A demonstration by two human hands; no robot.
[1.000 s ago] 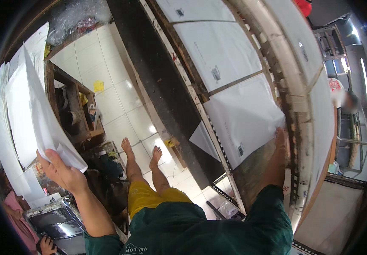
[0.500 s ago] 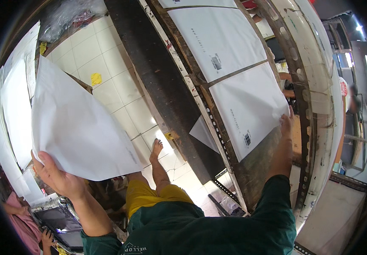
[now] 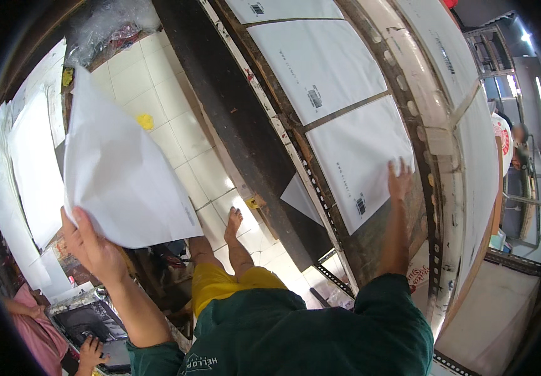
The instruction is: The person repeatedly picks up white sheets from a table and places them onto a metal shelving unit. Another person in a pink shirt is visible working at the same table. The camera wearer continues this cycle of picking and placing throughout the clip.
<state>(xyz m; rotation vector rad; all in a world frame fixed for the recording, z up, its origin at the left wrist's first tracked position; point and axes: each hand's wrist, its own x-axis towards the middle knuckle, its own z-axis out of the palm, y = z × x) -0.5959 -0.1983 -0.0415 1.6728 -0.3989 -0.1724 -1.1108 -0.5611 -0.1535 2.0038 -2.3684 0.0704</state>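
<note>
My left hand (image 3: 92, 244) grips a large white sheet (image 3: 120, 175) by its lower corner and holds it up over the tiled floor. My right hand (image 3: 399, 182) lies flat, fingers spread, on the near edge of a white printed sheet (image 3: 358, 160) that rests on the long dark conveyor bed (image 3: 370, 244). More white sheets (image 3: 317, 59) lie in a row farther along the bed. A stack of white sheets (image 3: 23, 169) sits on a stand at my left.
A dark beam (image 3: 233, 119) runs along the conveyor's left side over the white tiled floor (image 3: 158, 94). My bare feet (image 3: 233, 222) stand beside it. Another person in pink (image 3: 29, 326) works at the lower left. A person stands far right (image 3: 508, 147).
My left hand has lifted a sheet off the left stack and swung it up toward the middle. My right hand has slid along the conveyor sheet's edge as the sheets moved.
</note>
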